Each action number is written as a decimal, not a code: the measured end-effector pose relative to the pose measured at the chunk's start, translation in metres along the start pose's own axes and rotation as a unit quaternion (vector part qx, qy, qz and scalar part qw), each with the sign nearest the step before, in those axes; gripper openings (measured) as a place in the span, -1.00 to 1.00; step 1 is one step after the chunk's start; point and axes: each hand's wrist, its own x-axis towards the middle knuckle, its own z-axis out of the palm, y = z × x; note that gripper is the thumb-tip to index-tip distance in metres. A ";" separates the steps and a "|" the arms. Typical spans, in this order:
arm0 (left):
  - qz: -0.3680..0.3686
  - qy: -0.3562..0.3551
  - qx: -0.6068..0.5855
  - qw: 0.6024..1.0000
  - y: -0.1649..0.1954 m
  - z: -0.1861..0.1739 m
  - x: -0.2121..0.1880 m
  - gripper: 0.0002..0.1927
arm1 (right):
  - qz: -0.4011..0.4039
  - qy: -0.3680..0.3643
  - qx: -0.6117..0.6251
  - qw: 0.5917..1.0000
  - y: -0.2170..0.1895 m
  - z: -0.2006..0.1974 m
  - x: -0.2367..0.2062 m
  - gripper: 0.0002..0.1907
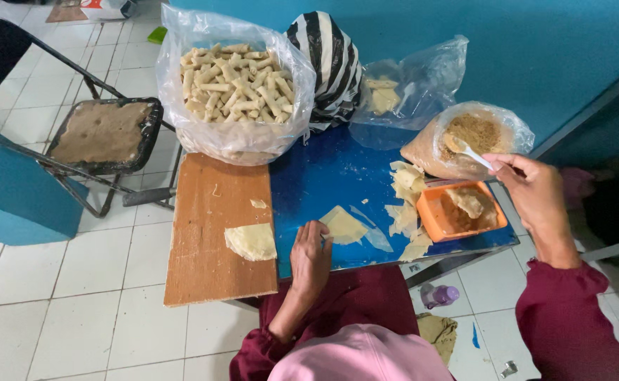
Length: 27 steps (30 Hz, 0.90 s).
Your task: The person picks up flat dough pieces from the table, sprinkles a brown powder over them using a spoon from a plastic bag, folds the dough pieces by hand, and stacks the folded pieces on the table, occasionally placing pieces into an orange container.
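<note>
The right hand [531, 187] pinches the handle of a white spoon [464, 149], whose bowl sits in a clear bag of brown filling [475, 134] at the far right of the blue tabletop [323, 176]. The left hand [311, 255] rests at the near edge of the tabletop, fingers curled loosely downward and gripping nothing that can be seen, just beside a pale triangular wrapper [344, 226] that lies flat on the blue surface. Left of that hand, a folded wrapper [251, 241] lies on a wooden board [210, 233] that juts out over the white tiled floor [76, 282]. A loose heap of cut wrappers [407, 204] stands between the triangular wrapper and an orange tray [433, 215], which holds more brown filling and a scrap of wrapper. At the back of the tabletop a large clear bag of rolled sticks [233, 88] stands open, with a black-and-white striped bag [330, 60] just beside it and another clear bag [411, 88] holding a few wrappers to the right of that. A folding chair [105, 134] with a worn seat stands on the floor to the left. Both of the person's sleeves are dark red, and a pink cap [359, 353] shows at the bottom edge.
</note>
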 end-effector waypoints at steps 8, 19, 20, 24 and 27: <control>-0.039 -0.019 -0.043 0.998 -0.001 -0.002 0.001 -0.69 | 0.054 -0.176 -0.057 0.981 -0.004 0.086 -0.051 -0.68; 0.015 -0.011 -0.031 0.999 0.001 -0.007 0.002 -0.73 | -0.224 -0.152 -0.180 0.946 -0.012 0.154 -0.092 -0.74; 0.020 -0.015 -0.029 0.999 0.001 -0.007 0.002 -0.75 | -0.259 -0.137 -0.196 0.936 -0.015 0.154 -0.093 -0.72; 0.043 -0.026 -0.006 0.999 0.002 -0.006 0.003 -0.73 | -0.342 -0.142 -0.255 0.893 -0.023 0.148 -0.097 -0.63; 0.032 -0.022 -0.028 0.999 0.002 -0.006 0.003 -0.76 | -0.401 -0.112 -0.296 0.860 -0.022 0.147 -0.097 -0.55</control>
